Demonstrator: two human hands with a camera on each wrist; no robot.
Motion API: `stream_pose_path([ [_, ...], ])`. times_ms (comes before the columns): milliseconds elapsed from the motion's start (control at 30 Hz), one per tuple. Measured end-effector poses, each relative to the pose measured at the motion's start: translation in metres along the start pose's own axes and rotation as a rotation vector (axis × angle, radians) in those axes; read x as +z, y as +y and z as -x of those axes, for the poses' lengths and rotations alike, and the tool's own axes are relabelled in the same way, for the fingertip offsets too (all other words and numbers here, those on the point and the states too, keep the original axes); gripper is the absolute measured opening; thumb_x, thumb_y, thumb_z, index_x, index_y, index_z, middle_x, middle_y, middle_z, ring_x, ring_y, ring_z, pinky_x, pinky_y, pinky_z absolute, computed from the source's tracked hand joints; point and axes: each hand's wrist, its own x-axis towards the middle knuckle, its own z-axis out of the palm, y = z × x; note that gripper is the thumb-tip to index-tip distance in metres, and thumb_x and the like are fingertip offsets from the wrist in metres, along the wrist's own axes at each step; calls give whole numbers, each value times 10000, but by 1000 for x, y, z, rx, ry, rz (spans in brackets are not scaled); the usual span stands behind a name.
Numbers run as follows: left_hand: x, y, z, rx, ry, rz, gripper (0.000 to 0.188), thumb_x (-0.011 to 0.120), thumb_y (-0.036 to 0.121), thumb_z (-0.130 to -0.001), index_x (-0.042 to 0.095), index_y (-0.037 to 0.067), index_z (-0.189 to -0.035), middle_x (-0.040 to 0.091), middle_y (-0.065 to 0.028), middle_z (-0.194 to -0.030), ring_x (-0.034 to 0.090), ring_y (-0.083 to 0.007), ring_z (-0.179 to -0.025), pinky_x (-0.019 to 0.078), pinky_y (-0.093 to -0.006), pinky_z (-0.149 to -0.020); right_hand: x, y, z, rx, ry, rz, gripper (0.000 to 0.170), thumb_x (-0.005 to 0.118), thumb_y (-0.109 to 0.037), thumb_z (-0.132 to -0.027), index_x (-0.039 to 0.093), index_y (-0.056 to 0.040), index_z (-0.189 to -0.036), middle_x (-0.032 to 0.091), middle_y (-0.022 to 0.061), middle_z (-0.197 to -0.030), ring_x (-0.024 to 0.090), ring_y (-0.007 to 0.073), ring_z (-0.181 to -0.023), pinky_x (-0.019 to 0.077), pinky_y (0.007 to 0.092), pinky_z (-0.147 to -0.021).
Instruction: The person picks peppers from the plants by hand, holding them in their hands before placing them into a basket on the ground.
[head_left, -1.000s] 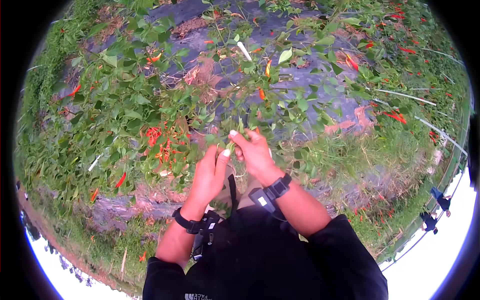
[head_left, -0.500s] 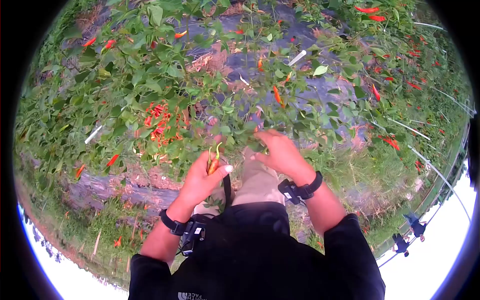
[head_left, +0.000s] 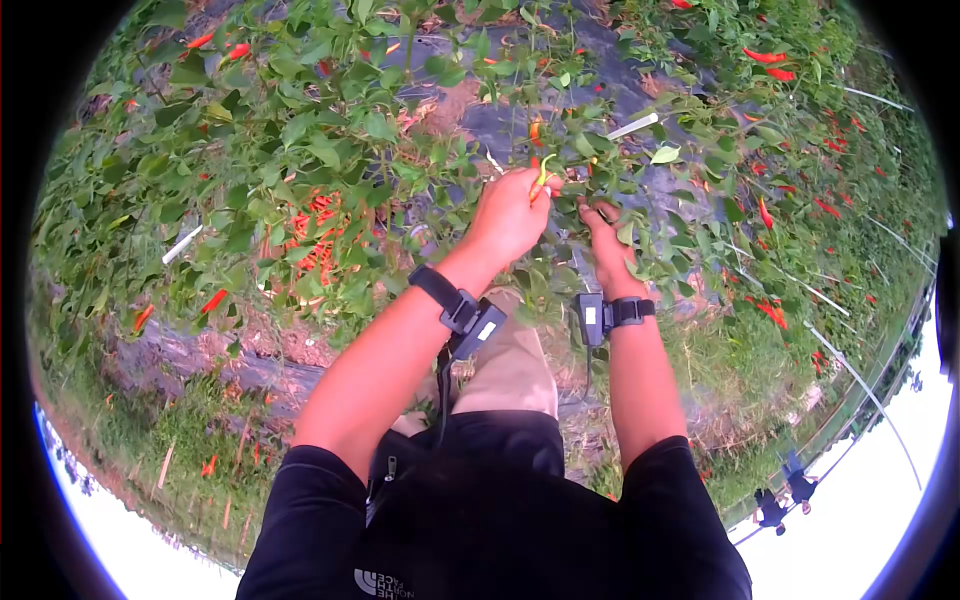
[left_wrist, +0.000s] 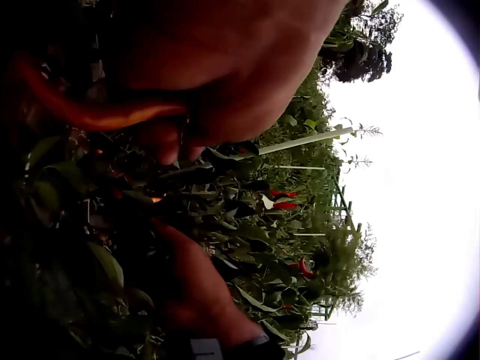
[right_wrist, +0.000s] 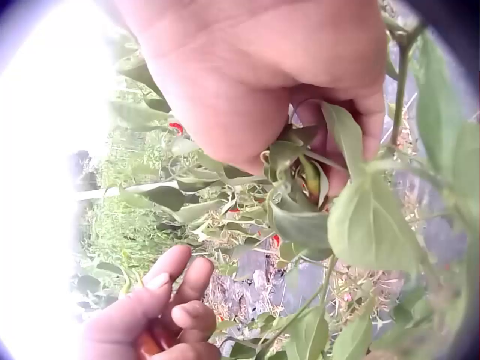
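Observation:
Red-orange chili peppers (head_left: 540, 186) with green stems are held in the curled fingers of my left hand (head_left: 508, 215), above the pepper plant in the head view. One long orange chili (left_wrist: 112, 116) sticks out from that hand in the left wrist view. Just right of it, my right hand (head_left: 607, 240) reaches in among the leaves. In the right wrist view, the thumb and fingers of my right hand (right_wrist: 262, 75) close round a green-and-orange chili (right_wrist: 311, 178) on the plant, partly hidden by leaves (right_wrist: 375, 225).
A pile of picked red chilies (head_left: 316, 240) lies left among the foliage. Ripe chilies (head_left: 766, 57) hang on neighbouring plants. Pale stakes (head_left: 633, 126) stand out of the rows, with dark plastic sheeting (head_left: 490, 120) under the plants. Two people (head_left: 785, 495) are in the far distance at right.
My left hand, holding its chilies, has moved forward and right from near the body. My right hand has reached farther forward into the leaves and closed on a chili there.

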Motion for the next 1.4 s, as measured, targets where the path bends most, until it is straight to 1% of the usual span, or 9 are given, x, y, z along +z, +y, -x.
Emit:
stream_pose_path([
  [100,24,-19,-21,350,126,-205,248,524,42,-861,667,82,-1059,658,-112,-918,637,-289,-872,501,-398,-732,-45,34,-25,8,-188,-53,405,646,-258,-886,616,4,-1194,644,125,-1119,576,212,-1041,440,315,-904],
  [133,29,-22,-25,385,79,-295,267,545,49,-822,662,75,-1060,660,-131,-1012,597,-358,-998,482,-421,-826,-57,33,-27,-437,-257,352,392,640,-234,-890,616,0,-1202,623,115,-1159,568,212,-1064,438,316,-918],
  [433,39,-26,-27,-35,-604,-184,252,542,105,-845,578,31,-1083,642,-148,-793,636,-298,-709,504,-415,-673,-63,20,-26,14,-446,-202,301,666,-217,-884,633,-20,-1109,609,80,-1108,554,180,-1048,460,321,-872],
  [600,43,-9,-25,279,-464,-399,257,575,196,-892,553,46,-1099,645,-188,-823,635,-403,-784,500,-468,-701,-56,17,-26,42,-435,-207,296,703,-264,-875,635,-20,-1027,621,33,-944,596,164,-837,479,295,-731],
  [700,56,5,-12,87,-438,-615,300,604,249,-898,541,31,-1094,649,-222,-843,622,-444,-828,493,-500,-722,-49,17,-20,85,-410,-226,247,644,-282,-921,642,-45,-991,587,23,-917,520,123,-918,399,264,-855],
  [767,65,8,4,-132,-325,-597,362,625,292,-893,539,9,-1101,651,-243,-854,621,-447,-851,487,-515,-734,-44,34,-23,-173,-265,122,241,636,-285,-927,613,-45,-937,586,31,-872,498,131,-816,414,289,-765],
  [1033,79,-2,45,-714,-197,425,192,572,215,-960,582,23,-948,584,-15,-722,472,-94,-529,373,-266,-432,-9,40,-14,-253,-29,118,274,633,-289,-909,555,-28,-878,503,87,-628,429,171,-627,385,359,-601],
  [1300,43,-2,72,-824,-241,625,190,582,212,-964,583,36,-1035,579,1,-742,432,-49,-532,335,-214,-421,-5,65,-36,-167,113,103,306,641,-324,-920,579,-45,-1028,584,51,-832,521,166,-747,446,328,-636],
  [1400,33,-7,76,-682,-151,630,211,628,185,-933,587,26,-1065,582,-1,-770,436,-52,-548,351,-225,-452,-26,59,-43,24,-156,-267,178,647,-218,-924,586,-89,-1030,603,23,-920,559,135,-849,455,309,-676],
])
